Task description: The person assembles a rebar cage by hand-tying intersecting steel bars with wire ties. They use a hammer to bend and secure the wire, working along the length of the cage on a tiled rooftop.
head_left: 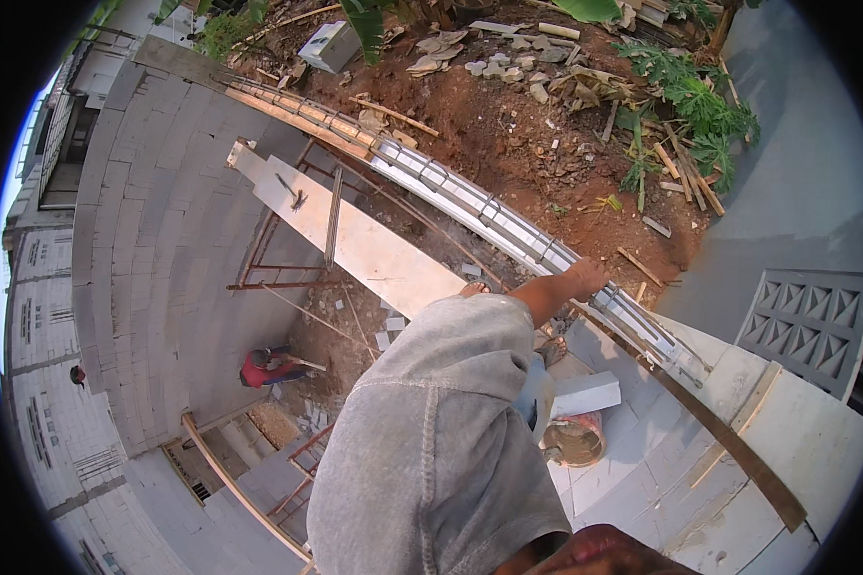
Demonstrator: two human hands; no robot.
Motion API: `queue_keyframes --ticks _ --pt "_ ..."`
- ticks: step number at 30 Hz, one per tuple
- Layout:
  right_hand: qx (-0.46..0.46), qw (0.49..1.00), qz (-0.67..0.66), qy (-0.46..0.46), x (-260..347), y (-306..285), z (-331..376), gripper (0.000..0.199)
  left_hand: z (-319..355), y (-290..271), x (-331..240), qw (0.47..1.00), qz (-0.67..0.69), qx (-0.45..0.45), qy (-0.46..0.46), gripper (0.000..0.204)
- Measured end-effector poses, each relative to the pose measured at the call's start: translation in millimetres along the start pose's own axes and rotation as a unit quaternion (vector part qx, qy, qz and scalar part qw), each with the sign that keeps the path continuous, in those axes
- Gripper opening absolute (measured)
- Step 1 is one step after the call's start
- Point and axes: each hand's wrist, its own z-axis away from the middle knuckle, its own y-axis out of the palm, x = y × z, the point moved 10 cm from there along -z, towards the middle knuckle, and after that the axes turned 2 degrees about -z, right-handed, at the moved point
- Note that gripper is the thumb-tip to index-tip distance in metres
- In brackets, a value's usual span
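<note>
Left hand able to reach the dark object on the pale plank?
Probably not: the left hand is at the rebar cage, while the dark object lies toward the far end of the plank, apparently beyond arm's reach.

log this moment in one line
left hand: at rebar cage; grip: unclear; right hand: not visible; below: red-shirted co-worker

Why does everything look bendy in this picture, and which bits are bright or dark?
In the head view, the long block wall bows because the fisheye lens bends straight edges; also there, black fills the corners, the pale plank is brightly lit, and a blue fringe glows along the left rim.
</note>
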Motion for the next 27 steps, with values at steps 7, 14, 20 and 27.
queue_keyframes --ticks 7,14,20,27 --pt "-0.089 0.99 -0.105 -0.012 -102 41 109 0.034 -3 7 4 0.999 0.008 0.016 0.043 0.062" --pt "-0.199 0.98 0.001 0.014 -202 153 175 0.047 -8 5 -1 0.995 -0.045 0.019 0.088 0.065" --pt "-0.146 0.987 0.039 0.063 -266 261 209 0.05 -11 7 -3 0.993 -0.08 -0.022 0.086 0.064" --pt "-0.032 0.993 -0.022 0.108 -319 329 220 0.051 -16 7 18 0.994 -0.056 0.062 0.074 0.102"
